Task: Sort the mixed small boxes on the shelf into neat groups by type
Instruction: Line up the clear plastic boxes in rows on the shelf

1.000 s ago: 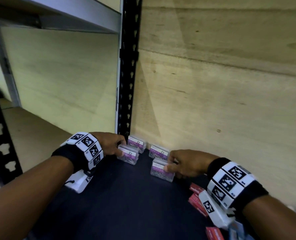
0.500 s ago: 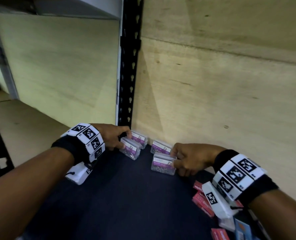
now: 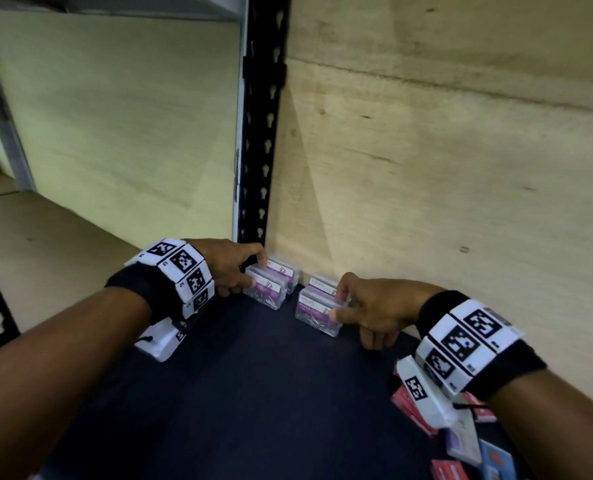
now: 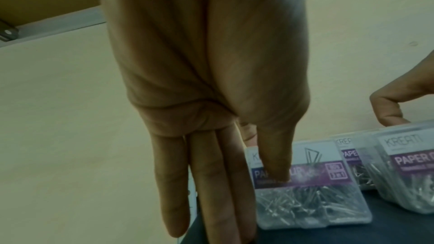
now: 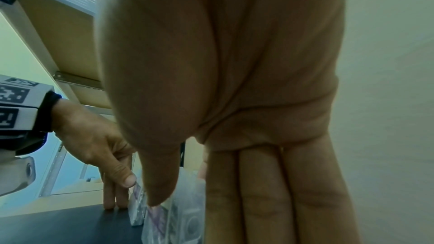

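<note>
Paper-clip boxes (image 3: 266, 292): clear, glossy plastic with purple-and-white paper labels; bright metal clips inside. Shelf surface (image 3: 253, 393): dark, matt, smooth. Back panel (image 3: 444, 168): pale wood with visible grain, unvarnished in look. Upright post (image 3: 262, 133): black perforated metal, dull finish. Red boxes (image 3: 411, 408): probably card. Wristbands (image 3: 517, 370): black cloth.

Four paper-clip boxes are sitting in the shelf's (image 3: 253, 393) back corner: your left pair (image 3: 271, 284) one behind the other beside the upright post (image 3: 260, 133), your right pair (image 3: 319, 306) likewise. Other boxes (image 3: 461, 441) are lying nearer you, far right.
</note>
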Tool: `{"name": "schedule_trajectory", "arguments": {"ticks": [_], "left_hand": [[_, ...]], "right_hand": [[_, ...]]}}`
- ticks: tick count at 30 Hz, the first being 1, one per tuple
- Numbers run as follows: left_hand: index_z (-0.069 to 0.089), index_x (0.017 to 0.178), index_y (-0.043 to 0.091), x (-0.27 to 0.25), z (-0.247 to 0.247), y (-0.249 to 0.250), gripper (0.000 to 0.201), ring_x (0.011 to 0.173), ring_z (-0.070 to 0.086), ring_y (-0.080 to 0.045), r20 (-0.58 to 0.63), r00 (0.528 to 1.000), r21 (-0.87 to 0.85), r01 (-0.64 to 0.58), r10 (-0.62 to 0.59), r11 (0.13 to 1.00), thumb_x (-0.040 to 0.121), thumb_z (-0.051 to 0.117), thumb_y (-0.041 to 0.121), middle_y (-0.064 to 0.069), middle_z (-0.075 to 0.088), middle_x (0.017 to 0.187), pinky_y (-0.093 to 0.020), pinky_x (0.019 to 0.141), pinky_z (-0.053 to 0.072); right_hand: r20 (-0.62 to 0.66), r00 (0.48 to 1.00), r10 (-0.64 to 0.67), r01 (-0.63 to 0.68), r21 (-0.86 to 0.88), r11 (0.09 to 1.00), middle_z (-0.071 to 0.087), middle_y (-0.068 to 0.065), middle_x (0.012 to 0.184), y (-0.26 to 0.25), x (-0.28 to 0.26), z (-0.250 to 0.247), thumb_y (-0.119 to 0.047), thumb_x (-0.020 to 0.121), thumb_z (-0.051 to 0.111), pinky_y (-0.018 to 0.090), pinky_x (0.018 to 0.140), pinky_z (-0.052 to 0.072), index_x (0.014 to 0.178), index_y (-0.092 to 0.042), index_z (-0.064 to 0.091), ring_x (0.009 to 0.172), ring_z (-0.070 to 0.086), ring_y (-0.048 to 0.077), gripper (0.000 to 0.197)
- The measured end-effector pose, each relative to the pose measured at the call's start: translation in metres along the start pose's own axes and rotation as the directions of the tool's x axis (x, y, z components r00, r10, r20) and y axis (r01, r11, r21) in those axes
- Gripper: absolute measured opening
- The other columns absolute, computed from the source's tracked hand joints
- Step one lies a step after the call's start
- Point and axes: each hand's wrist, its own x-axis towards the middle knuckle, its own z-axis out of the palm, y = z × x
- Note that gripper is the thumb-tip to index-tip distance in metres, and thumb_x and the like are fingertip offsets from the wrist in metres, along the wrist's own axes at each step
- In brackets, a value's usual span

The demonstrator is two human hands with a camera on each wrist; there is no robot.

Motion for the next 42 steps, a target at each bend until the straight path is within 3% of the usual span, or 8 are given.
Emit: {"name": "schedule_trajectory", "arguments": {"ticks": [9,16,22,26,33,36,39,42], "left_hand": [[0.031,0.122,0.028,-0.007,0.003,0.006,0.048,0.069,0.067,-0.015,-0.055,0.998,0.081,-0.001,0.005,0.997,0.090,0.062,0.044,0.004,0.067,0.075,-0.034,0.077,0.055],[0.023,0.113,0.029,-0.032,0.013,0.002,0.056,0.078,0.064,-0.018,-0.063,0.998,0.047,0.031,-0.028,0.998,0.084,0.065,0.053,-0.003,0.069,0.093,-0.038,0.084,0.053],[0.036,0.104,0.028,-0.070,0.012,0.048,0.039,0.062,0.058,-0.014,-0.014,1.000,0.068,-0.010,0.011,0.998,0.087,0.063,0.051,0.000,0.067,0.071,-0.030,0.068,0.049],[0.053,0.100,0.026,-0.092,0.020,0.104,0.032,0.067,0.060,-0.011,0.041,0.990,0.148,-0.137,0.133,0.979,0.087,0.060,0.055,-0.001,0.071,0.079,-0.028,0.071,0.047],[0.061,0.110,0.030,-0.127,0.047,0.184,0.037,0.083,0.062,-0.008,0.257,0.907,0.146,-0.378,0.334,0.914,0.083,0.067,0.054,0.002,0.070,0.101,-0.025,0.079,0.047],[0.062,0.114,0.032,-0.139,0.060,0.206,0.039,0.093,0.063,-0.008,0.339,0.862,0.141,-0.443,0.377,0.886,0.081,0.072,0.050,0.007,0.068,0.104,-0.025,0.085,0.047],[0.062,0.115,0.035,-0.147,0.073,0.218,0.043,0.091,0.061,-0.003,0.396,0.827,0.148,-0.487,0.399,0.861,0.077,0.076,0.049,0.011,0.067,0.108,-0.019,0.078,0.045],[0.061,0.118,0.038,-0.154,0.084,0.223,0.048,0.091,0.058,0.001,0.432,0.806,0.168,-0.512,0.404,0.842,0.074,0.080,0.045,0.013,0.062,0.115,-0.018,0.076,0.043]], "right_hand": [[-0.028,1.000,-0.014,0.015,0.035,0.999,0.076,0.016,0.090,0.003,-0.003,0.003,-0.047,0.099,0.053,0.046,0.085,0.060,0.119,-0.024,0.029,0.082,0.071,0.032,0.039],[-0.076,0.993,-0.087,0.084,-0.050,0.995,0.074,-0.003,0.102,0.023,-0.035,0.005,-0.053,0.094,0.058,0.037,0.096,0.051,0.123,-0.030,0.030,0.098,0.068,0.015,0.046],[-0.160,0.985,-0.059,0.046,-0.081,0.996,0.070,-0.009,0.104,0.045,-0.078,0.001,-0.049,0.092,0.063,0.033,0.094,0.048,0.113,-0.028,0.058,0.094,0.062,0.013,0.030],[-0.186,0.982,-0.007,-0.008,-0.078,0.997,0.068,-0.012,0.096,0.062,-0.108,0.001,-0.048,0.090,0.066,0.034,0.096,0.049,0.110,-0.030,0.060,0.091,0.062,0.012,0.028],[-0.202,0.970,0.134,-0.164,-0.135,0.977,0.068,-0.009,0.107,0.093,-0.165,0.010,-0.046,0.090,0.067,0.031,0.093,0.047,0.117,-0.028,0.059,0.096,0.060,0.013,0.033],[-0.188,0.960,0.208,-0.233,-0.124,0.964,0.072,-0.006,0.096,0.103,-0.184,0.017,-0.043,0.089,0.069,0.026,0.076,0.046,0.111,-0.025,0.064,0.077,0.060,0.010,0.029],[-0.169,0.943,0.286,-0.309,-0.128,0.942,0.069,-0.009,0.077,0.110,-0.195,0.027,-0.043,0.089,0.070,0.027,0.071,0.050,0.103,-0.021,0.068,0.055,0.060,0.004,0.026],[-0.158,0.916,0.369,-0.390,-0.124,0.912,0.073,0.000,0.089,0.112,-0.203,0.040,-0.054,0.084,0.072,0.031,0.077,0.053,0.112,-0.016,0.066,0.067,0.062,0.014,0.048]]}}
